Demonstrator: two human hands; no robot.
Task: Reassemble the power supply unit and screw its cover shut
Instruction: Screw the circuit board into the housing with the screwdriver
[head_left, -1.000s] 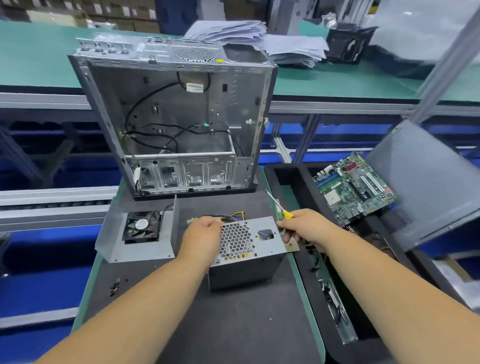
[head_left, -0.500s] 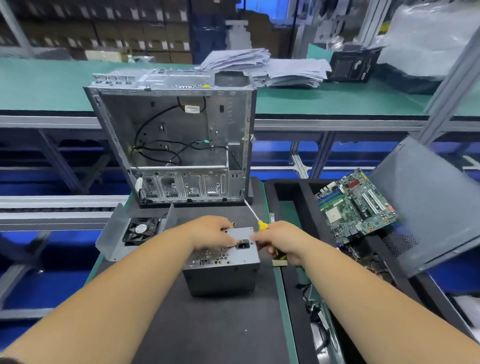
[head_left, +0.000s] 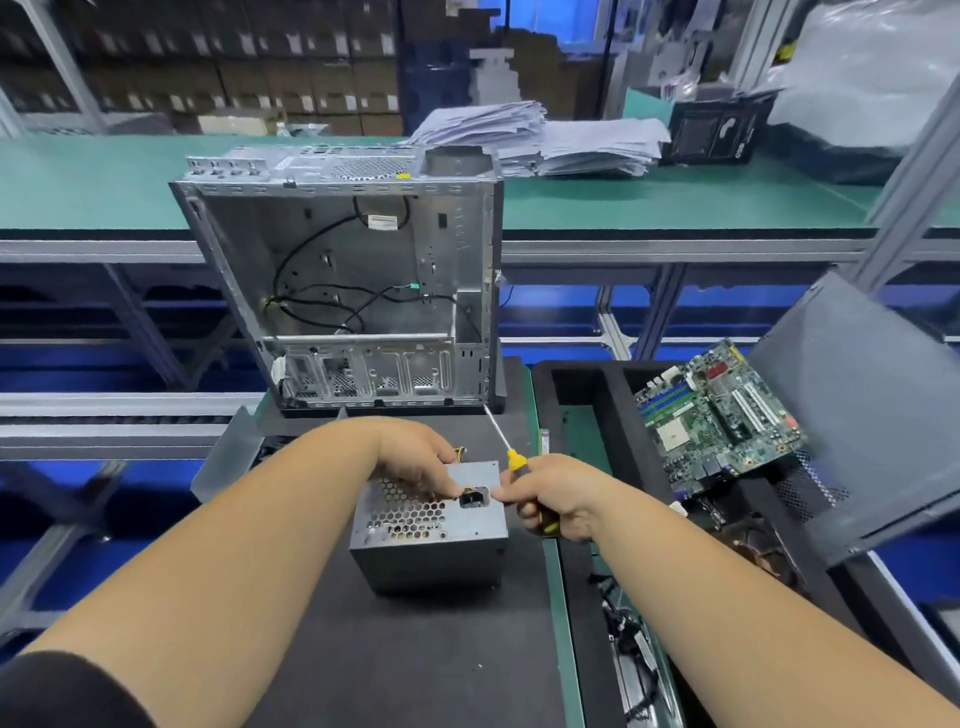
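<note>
Far green tabletop carries paper stacks and a black box. Near tabletop has a dark mat with a green edge.

Open computer case stands upright at the back of the mat, side panel off. Inside it: loose black cables and a white label; the drive cage at the bottom looks empty.

Grey side panel leans tilted at right, over the black foam tray. The tray holds a green motherboard propped at an angle, plus a cable clutter in the near compartment, too blurred to identify.

Grey metal bracket sits left of the arms; contents hidden behind the left forearm.

Power supply unit rests on the mat in front of the case, honeycomb vent and power socket facing up, wires poking out at its far edge.

Left hand lies on top of the unit, fingers curled down gripping its top face near the socket. Right hand is closed around the screwdriver, yellow and black handle, shaft pointing up and away toward the case; thumb tip touches the unit's right edge.
</note>
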